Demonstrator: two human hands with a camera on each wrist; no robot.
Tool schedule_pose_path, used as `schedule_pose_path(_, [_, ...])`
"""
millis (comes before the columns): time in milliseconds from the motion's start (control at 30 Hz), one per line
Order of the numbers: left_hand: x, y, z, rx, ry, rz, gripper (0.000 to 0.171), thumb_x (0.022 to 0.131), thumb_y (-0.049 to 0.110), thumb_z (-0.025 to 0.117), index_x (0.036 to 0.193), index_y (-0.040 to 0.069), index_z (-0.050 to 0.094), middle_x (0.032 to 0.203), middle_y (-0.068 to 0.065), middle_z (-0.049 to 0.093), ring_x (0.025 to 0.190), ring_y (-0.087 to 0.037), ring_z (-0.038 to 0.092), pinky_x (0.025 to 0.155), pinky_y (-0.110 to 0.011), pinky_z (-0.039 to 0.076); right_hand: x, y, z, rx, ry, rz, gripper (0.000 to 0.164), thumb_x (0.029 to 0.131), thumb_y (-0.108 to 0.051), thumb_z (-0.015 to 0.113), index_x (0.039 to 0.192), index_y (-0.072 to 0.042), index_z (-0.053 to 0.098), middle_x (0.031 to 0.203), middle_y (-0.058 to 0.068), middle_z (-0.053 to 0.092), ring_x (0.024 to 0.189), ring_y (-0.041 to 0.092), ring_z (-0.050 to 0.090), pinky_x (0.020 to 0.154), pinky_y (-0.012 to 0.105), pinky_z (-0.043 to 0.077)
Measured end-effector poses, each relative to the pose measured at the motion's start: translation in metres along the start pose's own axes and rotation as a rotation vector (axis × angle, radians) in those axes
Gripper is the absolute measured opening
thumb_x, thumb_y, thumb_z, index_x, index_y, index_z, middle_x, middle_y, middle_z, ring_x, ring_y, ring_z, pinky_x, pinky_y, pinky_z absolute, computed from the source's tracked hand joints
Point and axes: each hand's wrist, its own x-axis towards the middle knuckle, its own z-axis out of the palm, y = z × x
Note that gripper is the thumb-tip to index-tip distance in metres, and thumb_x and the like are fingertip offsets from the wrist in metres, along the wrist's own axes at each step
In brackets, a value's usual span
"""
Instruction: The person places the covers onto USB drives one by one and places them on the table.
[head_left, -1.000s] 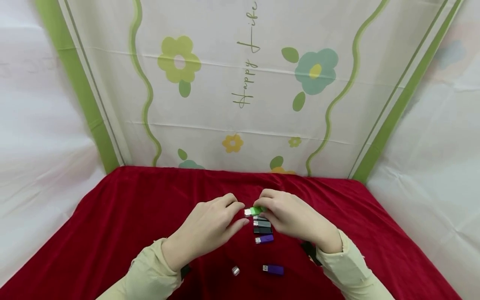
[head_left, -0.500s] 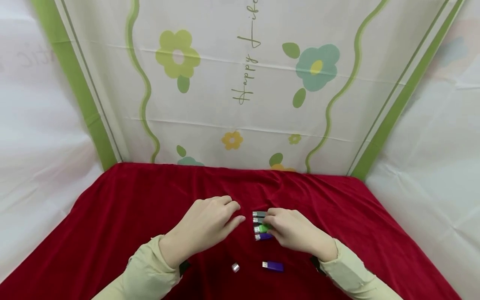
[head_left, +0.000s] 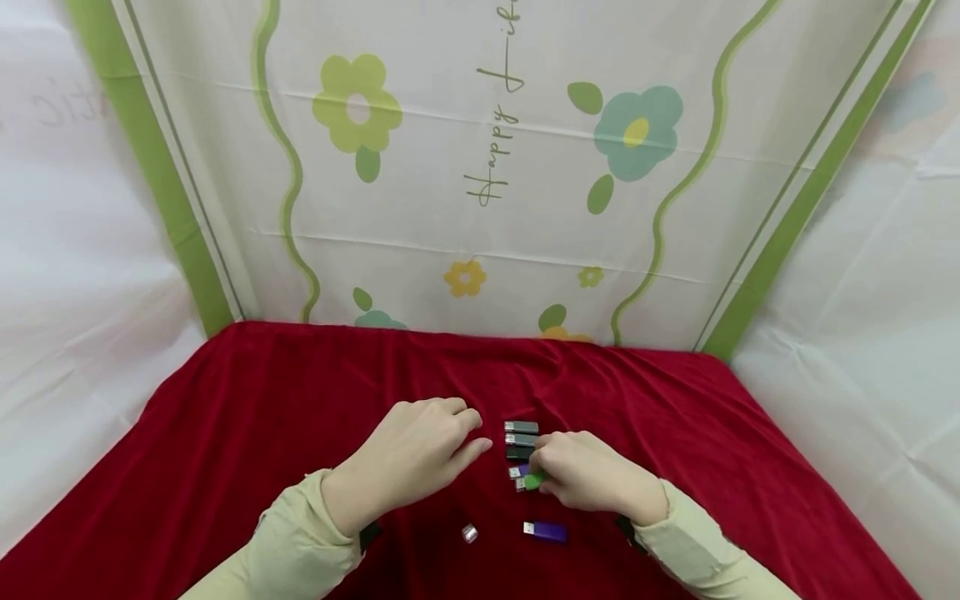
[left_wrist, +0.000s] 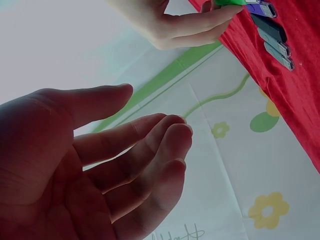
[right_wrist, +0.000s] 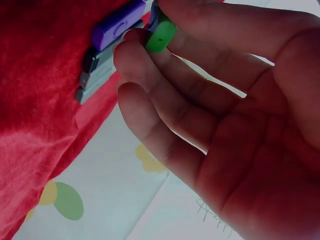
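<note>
My right hand [head_left: 592, 471] pinches a green USB stick [head_left: 534, 481] between thumb and fingers, at the near end of a row of USB sticks. Right beside it in the row lies a purple stick [head_left: 518, 472], partly hidden by the hand. Beyond that come a black stick [head_left: 519, 454] and two grey ones, a nearer grey stick [head_left: 519, 440] and a farther grey stick [head_left: 521, 427]. In the left wrist view, my left hand [left_wrist: 100, 155] holds nothing; its fingers are loosely bent and the thumb stands apart. It hovers left of the row.
Closer to me lie an uncapped purple USB stick [head_left: 546, 532] and a small clear cap [head_left: 469, 533]. A red cloth [head_left: 300, 400] covers the table. White printed curtains [head_left: 480, 233] enclose it at the back and both sides.
My right hand has brought the green USB stick from the far end of the row toward me, past the others, to the near end beside the purple one. The left hand has barely moved.
</note>
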Motion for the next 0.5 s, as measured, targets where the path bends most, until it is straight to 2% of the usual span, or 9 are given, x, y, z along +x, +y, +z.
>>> schedule_pose_path(233, [0.0007, 0.0009, 0.003, 0.007, -0.003, 0.003, 0.024, 0.087, 0.027, 0.075, 0.071, 0.018, 0.06, 0.063, 0.01, 0.04, 0.051, -0.005, 0.034, 0.04, -0.017, 0.03, 0.0009, 0.0017, 0.0077, -0.037, 0.009, -0.003, 0.019, 0.074, -0.009, 0.082, 0.072, -0.019, 0.066, 0.07, -0.014, 0.049, 0.058, 0.001, 0.046, 0.051, 0.021, 0.042])
schedule_pose_path(500, [0.0003, 0.0016, 0.0057, 0.007, -0.03, -0.006, 0.031, 0.088, 0.028, 0.074, 0.067, 0.019, 0.053, 0.061, 0.01, 0.036, 0.048, -0.005, 0.032, 0.039, -0.018, 0.029, 0.0032, -0.0027, 0.0095, -0.021, -0.01, 0.021, 0.022, 0.077, -0.009, 0.081, 0.069, -0.019, 0.062, 0.067, -0.013, 0.042, 0.056, 0.002, 0.04, 0.048, 0.02, 0.037])
